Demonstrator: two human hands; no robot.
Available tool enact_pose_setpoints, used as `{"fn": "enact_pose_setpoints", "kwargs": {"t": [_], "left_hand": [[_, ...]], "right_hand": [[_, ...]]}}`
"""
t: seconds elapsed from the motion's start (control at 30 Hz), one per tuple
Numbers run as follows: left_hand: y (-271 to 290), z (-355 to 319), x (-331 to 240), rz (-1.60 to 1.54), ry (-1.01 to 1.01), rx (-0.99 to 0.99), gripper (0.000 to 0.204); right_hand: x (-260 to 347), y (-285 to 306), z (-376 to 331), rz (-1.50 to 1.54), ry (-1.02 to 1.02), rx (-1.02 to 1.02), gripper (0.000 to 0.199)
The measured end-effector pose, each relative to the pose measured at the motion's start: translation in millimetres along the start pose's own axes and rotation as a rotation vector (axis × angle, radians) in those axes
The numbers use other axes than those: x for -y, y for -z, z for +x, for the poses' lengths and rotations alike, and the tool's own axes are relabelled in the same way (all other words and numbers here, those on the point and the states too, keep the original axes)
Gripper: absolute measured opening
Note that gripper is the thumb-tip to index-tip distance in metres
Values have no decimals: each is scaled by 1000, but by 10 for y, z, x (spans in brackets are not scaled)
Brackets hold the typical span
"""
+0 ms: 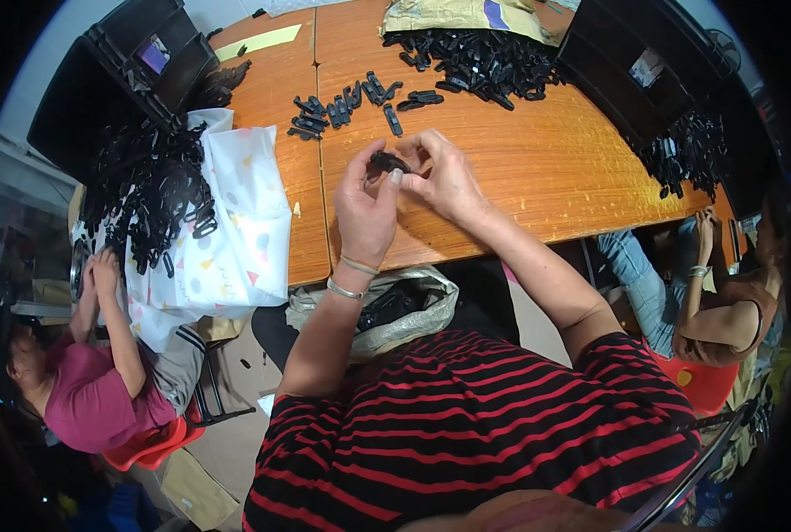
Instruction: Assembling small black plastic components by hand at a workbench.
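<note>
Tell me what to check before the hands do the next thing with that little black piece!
1. Small black plastic clip pinched by both hands: ok.
2. Left hand fingers on it: ok.
3. Right hand fingers on it: ok.
4. Clip snapped together fully: cannot tell, fingers cover it.
5. Row of black clips within reach on the orange wooden table: ok.
6. Grey plastic bag open below the table edge: ok.
</note>
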State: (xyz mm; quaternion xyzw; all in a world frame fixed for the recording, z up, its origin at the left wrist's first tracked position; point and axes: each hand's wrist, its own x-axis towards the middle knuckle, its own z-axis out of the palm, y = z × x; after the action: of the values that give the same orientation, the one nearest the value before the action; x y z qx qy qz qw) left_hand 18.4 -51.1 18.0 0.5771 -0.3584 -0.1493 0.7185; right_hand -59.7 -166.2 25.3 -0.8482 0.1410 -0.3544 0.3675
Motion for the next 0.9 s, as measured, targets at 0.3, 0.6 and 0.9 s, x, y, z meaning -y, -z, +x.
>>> {"fn": "enact_pose_setpoints", "kwargs": {"t": [0.3,0.6,0.9], "left_hand": [[59,-65,-60,95,16,62,29],[225,-228,18,-42,169,119,14],[888,272,340,626,-42,-40,17]], "right_hand": [[-61,1,-78,212,-300,236,35],[9,-93,-295,173,-229,298,39],[192,-164,-1024,-220,100,760,35]]}}
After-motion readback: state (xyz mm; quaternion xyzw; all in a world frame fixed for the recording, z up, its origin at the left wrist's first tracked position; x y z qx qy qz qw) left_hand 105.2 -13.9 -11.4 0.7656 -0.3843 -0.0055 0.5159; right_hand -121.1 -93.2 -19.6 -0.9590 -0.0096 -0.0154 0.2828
